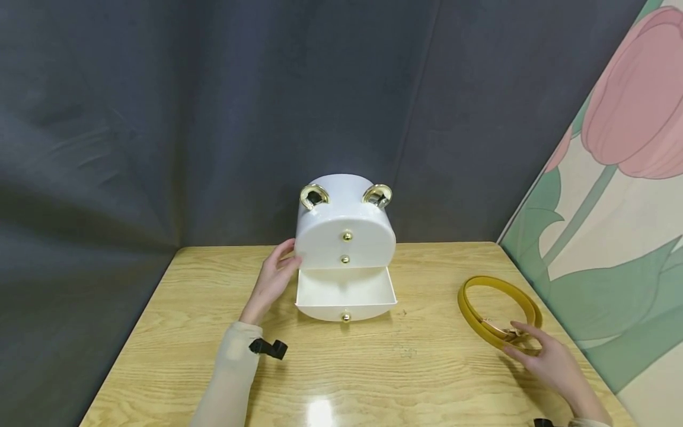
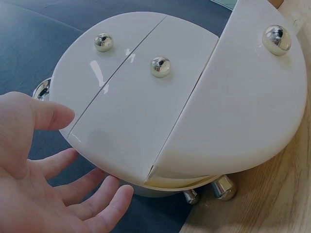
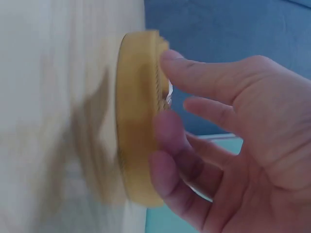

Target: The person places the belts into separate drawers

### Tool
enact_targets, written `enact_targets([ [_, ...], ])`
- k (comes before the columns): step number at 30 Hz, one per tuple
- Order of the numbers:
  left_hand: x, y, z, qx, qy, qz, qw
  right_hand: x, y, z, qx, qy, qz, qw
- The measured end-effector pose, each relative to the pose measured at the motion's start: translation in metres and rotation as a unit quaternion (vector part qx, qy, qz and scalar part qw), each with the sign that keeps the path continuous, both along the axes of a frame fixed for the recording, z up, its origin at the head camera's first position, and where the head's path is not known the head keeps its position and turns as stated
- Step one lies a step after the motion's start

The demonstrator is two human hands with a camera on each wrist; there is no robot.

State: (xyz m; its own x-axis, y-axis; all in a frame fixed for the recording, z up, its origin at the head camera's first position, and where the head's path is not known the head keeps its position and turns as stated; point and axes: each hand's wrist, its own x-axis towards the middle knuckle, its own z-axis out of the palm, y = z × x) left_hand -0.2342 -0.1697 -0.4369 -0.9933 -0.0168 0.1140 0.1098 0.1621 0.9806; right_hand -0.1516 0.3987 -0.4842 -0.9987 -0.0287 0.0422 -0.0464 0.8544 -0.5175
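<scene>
A white drawer box [image 1: 345, 243] with gold-rimmed ears and round gold knobs stands at the back of the table. Its bottom drawer [image 1: 347, 287] is pulled out, and no contents show in it. My left hand [image 1: 272, 281] is at the box's left side. In the left wrist view its thumb and fingers [image 2: 99, 194] are spread along the box's edge. To the right lies a coiled mustard-yellow belt [image 1: 466, 305] with a gold buckle [image 1: 501, 328]. My right hand [image 1: 552, 362] is over the belt's near side, loosely bent fingertips at its upper edge, contact unclear.
The wooden table [image 1: 427, 373] meets a dark curtain [image 1: 267, 118] behind the box. A wall with painted tulips [image 1: 613, 237] runs along the right edge, close to the belt. A black strap [image 1: 268, 348] sits on the left wrist.
</scene>
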Motion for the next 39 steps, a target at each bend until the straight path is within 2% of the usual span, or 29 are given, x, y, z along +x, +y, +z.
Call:
enact_targets([
  [6,0.000,0.000,-0.001,-0.003,-0.002,-0.001,1.0000,0.002,0.010,-0.012,-0.016,0.031,0.015,0.999],
  [11,0.001,-0.001,-0.002,-0.008,-0.001,0.005,1.0000,-0.004,0.011,-0.017,-0.033,0.067,0.033,0.997],
  [14,0.001,-0.001,-0.002,-0.009,-0.002,0.005,0.9999,-0.009,0.010,-0.019,-0.023,0.089,0.038,0.995],
  [20,0.002,-0.001,0.000,-0.010,0.000,0.004,0.9999,-0.012,0.007,-0.021,0.014,0.087,0.033,0.996],
  [25,0.002,-0.002,0.001,-0.008,0.000,0.007,0.9999,-0.013,0.003,-0.021,0.035,0.107,0.033,0.993],
  [39,0.002,0.001,0.000,-0.010,0.001,0.002,0.9999,-0.009,-0.003,-0.027,0.019,0.118,0.037,0.992],
])
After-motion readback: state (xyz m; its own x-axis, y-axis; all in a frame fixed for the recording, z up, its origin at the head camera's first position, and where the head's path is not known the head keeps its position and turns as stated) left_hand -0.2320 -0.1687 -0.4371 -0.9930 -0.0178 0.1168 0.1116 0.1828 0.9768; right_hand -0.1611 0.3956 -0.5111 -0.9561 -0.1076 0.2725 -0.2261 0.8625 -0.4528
